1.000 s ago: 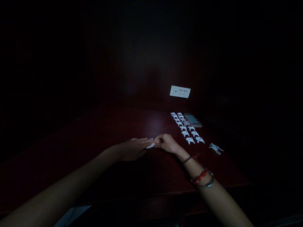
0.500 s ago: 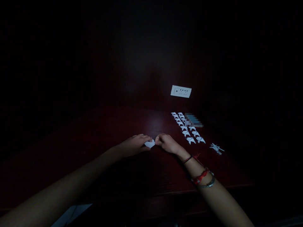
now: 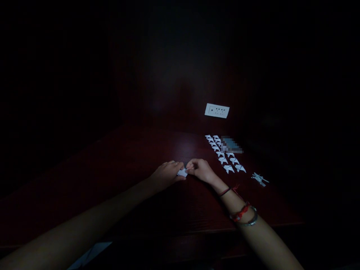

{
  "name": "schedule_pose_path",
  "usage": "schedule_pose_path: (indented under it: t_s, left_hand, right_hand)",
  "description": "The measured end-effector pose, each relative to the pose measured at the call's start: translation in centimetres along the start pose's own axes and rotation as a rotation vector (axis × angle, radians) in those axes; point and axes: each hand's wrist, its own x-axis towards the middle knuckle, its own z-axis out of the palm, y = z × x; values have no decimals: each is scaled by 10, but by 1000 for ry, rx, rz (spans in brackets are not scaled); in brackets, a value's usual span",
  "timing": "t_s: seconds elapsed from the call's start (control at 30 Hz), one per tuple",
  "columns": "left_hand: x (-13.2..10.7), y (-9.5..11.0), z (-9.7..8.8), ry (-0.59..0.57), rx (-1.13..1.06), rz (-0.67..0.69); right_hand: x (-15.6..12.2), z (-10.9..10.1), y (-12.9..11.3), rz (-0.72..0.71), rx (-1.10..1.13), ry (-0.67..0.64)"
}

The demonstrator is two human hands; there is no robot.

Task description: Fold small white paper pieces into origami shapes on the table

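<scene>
Gripped between thumb and fingers of the left hand — a small white paper, low at the dark red table, near its middle; pinched at the right edge by thumb and fingertips of the right hand; to the right, two slanting rows of folded white pieces; beside these, a flat bluish item, pixelated; nearer, a heap of white strips; on the wall behind, a white socket plate; on the right forearm, a red cord — just beside, a silvery bangle.
</scene>
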Motion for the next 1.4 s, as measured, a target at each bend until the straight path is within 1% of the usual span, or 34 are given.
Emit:
schedule_pose_path:
  t_s: [0.07, 0.13, 0.2, 0.27, 0.33, 0.4, 0.5, 0.6, 0.77, 0.9, 1.13, 1.3, 1.4]
  left_hand:
    - [-2, -2, -2, -26, -18, 62]
    - [-6, -6, -6, -77, -43, 190]
    - [-9, -12, -9, -111, -39, 259]
    - [-12, -15, -12, -126, -33, 279]
    - [-13, -15, -13, -132, -23, 278]
    - [-14, -14, -15, -132, -13, 272]
    - [-14, -12, -16, -131, 12, 264]
    - [-13, -10, -17, -127, 27, 262]
    - [-13, -9, -19, -114, 12, 260]
    - [-14, -10, -18, -106, 6, 247]
    - [-12, -15, -9, -76, 43, 283]
    - [-11, -19, -3, -85, 42, 271]
    - [-11, -20, -2, -88, 37, 277]
  right_hand:
    - [0, 0, 1, 21, -29, 40]
    - [-1, -2, 1, 10, -65, 75]
    - [-2, -4, -1, -43, -97, 100]
    - [-6, -8, -5, -130, -115, 89]
    - [-10, -11, -10, -221, -137, 34]
    - [-13, -15, -15, -277, -189, -36]
    - [-17, -18, -21, -307, -289, -100]
    - [-18, -19, -23, -333, -353, -130]
    - [-17, -19, -23, -358, -435, -137]
    - [-17, -19, -21, -340, -424, -155]
    - [-15, -18, -14, -333, -421, -106]
    - [-13, -19, -10, -399, -486, -141]
    - [-14, -18, -9, -394, -485, -145]
